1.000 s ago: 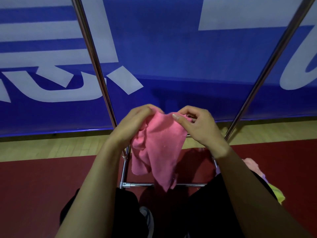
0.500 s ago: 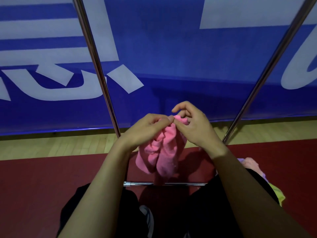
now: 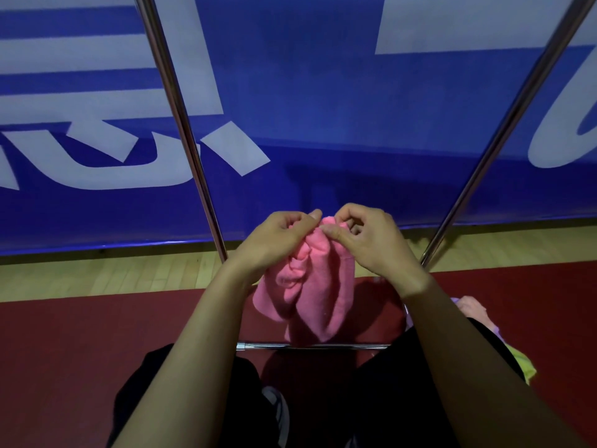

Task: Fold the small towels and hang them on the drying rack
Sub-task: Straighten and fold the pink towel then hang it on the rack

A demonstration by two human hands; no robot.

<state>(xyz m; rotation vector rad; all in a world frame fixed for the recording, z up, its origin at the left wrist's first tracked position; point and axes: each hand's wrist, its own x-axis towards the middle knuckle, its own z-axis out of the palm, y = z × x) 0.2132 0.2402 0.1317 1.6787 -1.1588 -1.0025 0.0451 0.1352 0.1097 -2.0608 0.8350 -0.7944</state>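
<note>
A small pink towel [image 3: 311, 286] hangs bunched in loose folds between my hands at the centre of the view. My left hand [image 3: 277, 237] pinches its top edge from the left, and my right hand [image 3: 365, 237] pinches the same edge from the right, fingertips almost touching. The drying rack is a chrome frame: its left pole [image 3: 181, 124] and right pole [image 3: 504, 130] rise on either side of my hands, and its low crossbar [image 3: 355, 346] runs just below the towel's hanging end. The top of the rack is out of view.
More small towels, pink [image 3: 470, 310] and yellow-green [image 3: 523, 367], lie on the red floor [image 3: 80, 350] behind my right forearm. A blue banner with white lettering [image 3: 307, 108] stands close behind the rack, above a strip of wooden floor [image 3: 113, 273].
The towel went from spread between my hands to gathered in folds. My hands came together at its top edge and have shifted slightly right.
</note>
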